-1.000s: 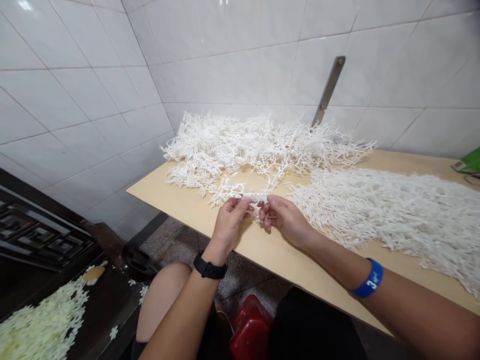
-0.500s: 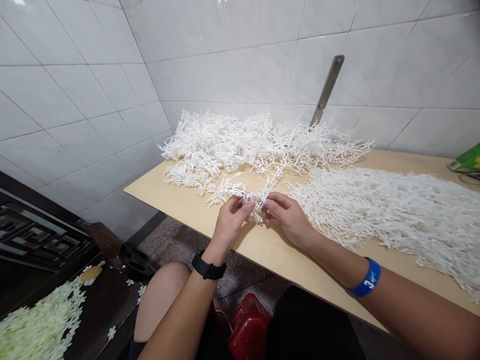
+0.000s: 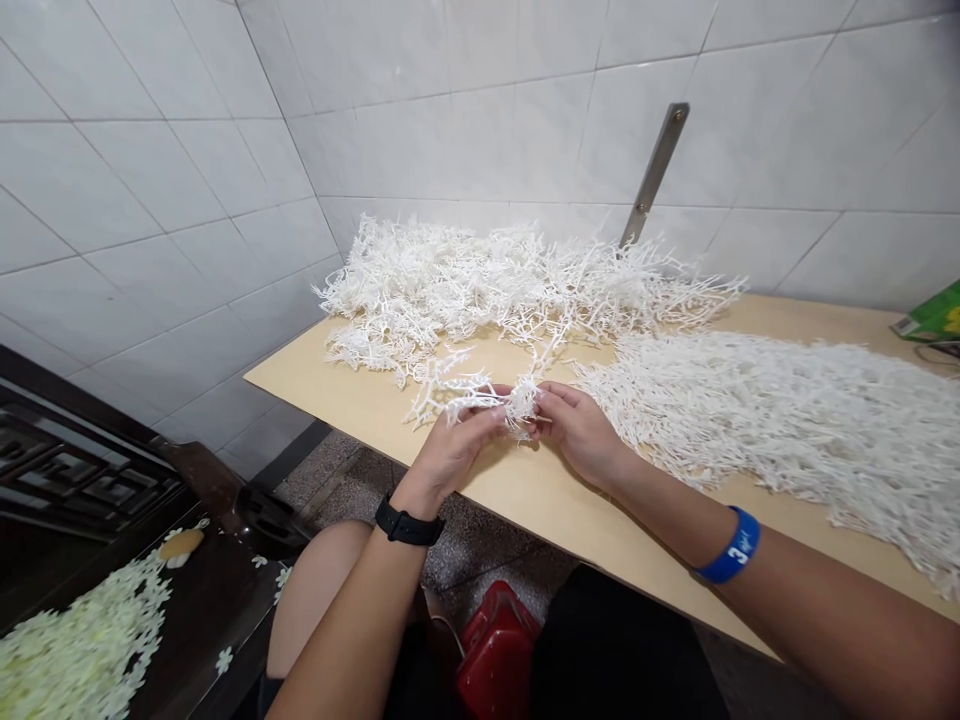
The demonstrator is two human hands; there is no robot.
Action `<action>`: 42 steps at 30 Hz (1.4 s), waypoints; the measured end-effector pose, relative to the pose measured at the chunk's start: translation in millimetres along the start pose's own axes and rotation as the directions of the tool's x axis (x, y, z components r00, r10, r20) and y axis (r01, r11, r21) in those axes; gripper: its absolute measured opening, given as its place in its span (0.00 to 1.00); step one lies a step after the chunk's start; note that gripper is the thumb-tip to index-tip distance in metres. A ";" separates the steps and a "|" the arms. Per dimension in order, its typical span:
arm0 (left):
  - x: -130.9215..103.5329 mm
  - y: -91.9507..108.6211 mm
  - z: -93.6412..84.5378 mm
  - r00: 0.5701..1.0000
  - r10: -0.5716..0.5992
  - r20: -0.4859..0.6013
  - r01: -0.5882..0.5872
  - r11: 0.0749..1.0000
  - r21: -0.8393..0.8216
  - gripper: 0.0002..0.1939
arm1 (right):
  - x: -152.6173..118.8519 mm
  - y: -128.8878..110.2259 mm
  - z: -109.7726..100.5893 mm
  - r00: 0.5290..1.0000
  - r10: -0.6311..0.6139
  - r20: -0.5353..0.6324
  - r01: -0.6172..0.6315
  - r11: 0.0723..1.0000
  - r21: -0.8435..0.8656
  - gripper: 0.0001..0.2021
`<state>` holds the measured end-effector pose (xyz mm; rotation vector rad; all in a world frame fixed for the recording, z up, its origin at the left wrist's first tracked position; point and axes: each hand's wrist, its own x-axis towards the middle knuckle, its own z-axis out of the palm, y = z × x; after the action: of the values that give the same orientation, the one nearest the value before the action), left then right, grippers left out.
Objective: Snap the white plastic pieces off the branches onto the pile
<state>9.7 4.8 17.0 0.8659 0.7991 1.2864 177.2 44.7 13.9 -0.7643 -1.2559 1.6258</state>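
The fingers (image 3: 486, 422) of my left hand (image 3: 442, 455) pinch a white branched sprig (image 3: 442, 388) at the center of the frame, its prongs fanning to the left, as the thumb and fingers of my right hand (image 3: 589, 435) pinch a white tuft (image 3: 523, 398) just beside it; I cannot tell whether tuft and sprig are one piece. A black watch (image 3: 409, 526) circles my left wrist, a blue wristband (image 3: 731, 548) my right forearm. Beneath my hands lies a pale table (image 3: 540, 500), with a tangled white pile (image 3: 465, 280) along its back and a flatter white heap (image 3: 787, 410) across the right of the frame. A metal bar (image 3: 656, 170) slants up the tiled wall (image 3: 480, 150) behind, a green packet (image 3: 937, 318) sits at the right edge, and pale blossoms (image 3: 90, 640) cover a dark surface at lower left, while a red object (image 3: 499, 655) stands at bottom center.
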 end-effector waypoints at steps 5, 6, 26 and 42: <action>0.0 -7.5 -4.5 0.999 0.030 -0.017 -0.029 0.998 0.053 0.16 | -0.1 1.4 -0.9 1.000 -0.010 -0.013 0.010 0.999 -0.036 0.17; 0.6 -8.7 -5.0 0.999 0.035 -0.023 -0.034 0.998 0.054 0.16 | -0.4 1.0 -0.8 1.000 -0.015 -0.010 0.015 0.999 -0.039 0.17; 2.0 -5.0 2.3 0.989 -0.071 -0.131 0.054 0.990 -0.127 0.17 | -3.2 0.5 2.9 0.982 -0.145 0.118 0.176 0.931 -0.320 0.10; -2.1 -0.5 11.0 0.998 -0.056 0.019 0.056 0.998 0.008 0.20 | -6.7 2.0 4.1 0.952 -0.199 0.234 0.270 0.905 -0.328 0.11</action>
<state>19.5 1.7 21.7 0.8547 0.8084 1.2248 175.6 36.8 12.8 -0.6465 -1.7478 1.3144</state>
